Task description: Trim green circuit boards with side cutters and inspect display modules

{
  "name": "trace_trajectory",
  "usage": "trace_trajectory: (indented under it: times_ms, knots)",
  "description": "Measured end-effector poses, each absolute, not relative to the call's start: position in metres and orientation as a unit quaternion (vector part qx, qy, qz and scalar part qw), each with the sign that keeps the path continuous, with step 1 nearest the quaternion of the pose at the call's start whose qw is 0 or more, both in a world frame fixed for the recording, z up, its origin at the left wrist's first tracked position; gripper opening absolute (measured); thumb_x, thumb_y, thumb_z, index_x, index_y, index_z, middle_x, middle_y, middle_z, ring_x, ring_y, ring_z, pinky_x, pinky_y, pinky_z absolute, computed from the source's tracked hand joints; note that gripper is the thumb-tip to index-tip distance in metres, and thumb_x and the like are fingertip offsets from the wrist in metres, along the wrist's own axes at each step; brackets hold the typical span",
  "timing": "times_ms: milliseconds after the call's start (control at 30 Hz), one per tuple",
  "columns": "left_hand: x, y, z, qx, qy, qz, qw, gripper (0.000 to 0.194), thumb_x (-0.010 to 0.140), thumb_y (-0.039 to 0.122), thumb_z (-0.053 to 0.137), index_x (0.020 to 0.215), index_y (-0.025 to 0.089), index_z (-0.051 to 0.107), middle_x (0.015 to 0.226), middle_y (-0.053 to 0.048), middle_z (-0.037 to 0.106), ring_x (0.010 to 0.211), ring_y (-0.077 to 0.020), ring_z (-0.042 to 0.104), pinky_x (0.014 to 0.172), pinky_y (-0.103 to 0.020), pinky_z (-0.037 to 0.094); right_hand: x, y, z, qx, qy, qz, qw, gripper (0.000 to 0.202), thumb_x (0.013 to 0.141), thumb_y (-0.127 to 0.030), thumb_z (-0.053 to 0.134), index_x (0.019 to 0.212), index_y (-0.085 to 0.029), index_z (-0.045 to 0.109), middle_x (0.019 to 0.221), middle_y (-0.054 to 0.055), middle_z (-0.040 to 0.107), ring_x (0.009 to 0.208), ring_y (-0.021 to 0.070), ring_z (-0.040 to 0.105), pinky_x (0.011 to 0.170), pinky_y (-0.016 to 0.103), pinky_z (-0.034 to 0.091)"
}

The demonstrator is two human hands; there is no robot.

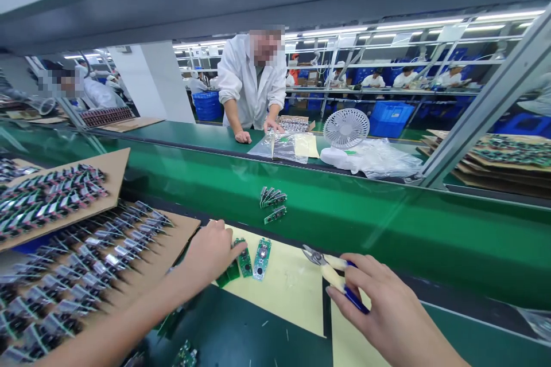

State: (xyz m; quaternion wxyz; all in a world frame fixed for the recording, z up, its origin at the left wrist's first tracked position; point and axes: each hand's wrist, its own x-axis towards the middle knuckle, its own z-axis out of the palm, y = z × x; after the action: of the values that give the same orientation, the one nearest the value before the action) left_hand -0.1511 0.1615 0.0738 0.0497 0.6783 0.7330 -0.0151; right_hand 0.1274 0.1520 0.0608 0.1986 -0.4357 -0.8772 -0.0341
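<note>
My left hand (215,249) is closed at the left end of a yellow sheet (293,292), its thumb by a green circuit board (244,258). Whether it pinches anything is hidden. Another board with a round part (262,259) lies just to the right on the sheet. My right hand (379,292) holds side cutters (331,269) with pale and blue handles; their jaws point left above the sheet's right part. Several small boards (273,198) stand on the green belt beyond the sheet.
Cardboard sheets (183,232) with rows of boards fill the left side. Across the belt (365,200), a person in a white coat (253,80) leans over plastic bags (282,146) beside a white fan (346,128). More boards (186,354) lie at the near edge.
</note>
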Motion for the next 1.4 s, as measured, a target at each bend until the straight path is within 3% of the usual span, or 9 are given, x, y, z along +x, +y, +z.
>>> trace_trajectory:
  times_ms: [133, 267, 467, 567, 667, 800, 967, 1400]
  knots:
    - [-0.13, 0.15, 0.053, 0.663, 0.747, -0.024, 0.044, 0.028, 0.079, 0.041, 0.054, 0.082, 0.014, 0.059, 0.092, -0.005, 0.061, 0.091, -0.0214, 0.055, 0.079, -0.041, 0.042, 0.125, 0.149, 0.061, -0.433, -0.874, 0.003, 0.223, 0.032, 0.086, -0.041, 0.036, 0.075, -0.024, 0.061, 0.097, 0.009, 0.063, 0.086, 0.0268, 0.06, 0.064, 0.044, 0.054]
    - [-0.126, 0.155, 0.048, 0.644, 0.762, -0.023, 0.071, 0.022, 0.081, 0.035, 0.055, 0.086, 0.014, 0.058, 0.092, -0.004, 0.061, 0.089, -0.0203, 0.056, 0.076, -0.039, 0.044, 0.134, 0.144, 0.058, -0.452, -0.856, 0.072, 0.24, 0.033, 0.089, -0.043, 0.03, 0.084, -0.026, 0.058, 0.101, 0.008, 0.062, 0.093, 0.0248, 0.058, 0.068, 0.04, 0.053]
    - [-0.124, 0.152, 0.056, 0.604, 0.784, 0.001, 0.143, 0.024, 0.086, 0.036, 0.046, 0.093, 0.014, 0.056, 0.079, -0.001, 0.062, 0.066, -0.0143, 0.06, 0.061, -0.032, 0.049, 0.145, 0.136, 0.053, -0.482, -0.822, 0.111, 0.283, 0.03, 0.089, -0.045, 0.033, 0.085, -0.027, 0.056, 0.102, 0.006, 0.059, 0.096, 0.0217, 0.055, 0.074, 0.036, 0.049]
    - [-0.111, 0.146, 0.055, 0.612, 0.773, 0.016, 0.164, 0.022, 0.085, 0.034, 0.049, 0.09, 0.014, 0.056, 0.084, -0.002, 0.061, 0.074, -0.0161, 0.06, 0.065, -0.033, 0.049, 0.145, 0.134, 0.05, -0.487, -0.82, 0.125, 0.274, 0.03, 0.089, -0.046, 0.032, 0.083, -0.027, 0.055, 0.104, 0.006, 0.058, 0.099, 0.0237, 0.053, 0.077, 0.041, 0.047]
    - [-0.1, 0.146, 0.051, 0.615, 0.768, 0.02, 0.179, 0.02, 0.082, 0.031, 0.054, 0.093, 0.015, 0.056, 0.091, -0.003, 0.06, 0.08, -0.0178, 0.058, 0.068, -0.035, 0.048, 0.146, 0.134, 0.048, -0.487, -0.823, 0.119, 0.267, 0.03, 0.089, -0.045, 0.031, 0.082, -0.027, 0.054, 0.105, 0.006, 0.057, 0.1, 0.0243, 0.052, 0.077, 0.043, 0.047]
    - [-0.093, 0.151, 0.046, 0.61, 0.765, 0.028, 0.204, 0.031, 0.081, 0.032, 0.056, 0.107, 0.016, 0.05, 0.098, -0.005, 0.059, 0.082, -0.0193, 0.059, 0.07, -0.038, 0.048, 0.148, 0.134, 0.048, -0.459, -0.849, 0.083, 0.248, 0.027, 0.088, -0.043, 0.036, 0.08, -0.026, 0.055, 0.102, 0.006, 0.059, 0.095, 0.0232, 0.055, 0.072, 0.039, 0.051]
    - [-0.084, 0.158, 0.045, 0.617, 0.758, 0.038, 0.207, 0.038, 0.078, 0.042, 0.055, 0.105, 0.015, 0.052, 0.108, -0.008, 0.055, 0.096, -0.024, 0.054, 0.078, -0.043, 0.045, 0.146, 0.13, 0.049, -0.444, -0.866, 0.044, 0.227, 0.028, 0.088, -0.039, 0.037, 0.079, -0.022, 0.057, 0.1, 0.009, 0.06, 0.09, 0.0228, 0.058, 0.07, 0.039, 0.052]
    - [-0.073, 0.156, 0.042, 0.606, 0.755, 0.049, 0.245, 0.02, 0.081, 0.028, 0.056, 0.096, 0.015, 0.055, 0.096, -0.004, 0.058, 0.076, -0.0165, 0.058, 0.066, -0.035, 0.049, 0.147, 0.128, 0.041, -0.447, -0.871, 0.011, 0.206, 0.02, 0.087, -0.033, 0.042, 0.08, -0.023, 0.058, 0.102, 0.007, 0.06, 0.091, 0.0229, 0.057, 0.071, 0.04, 0.051]
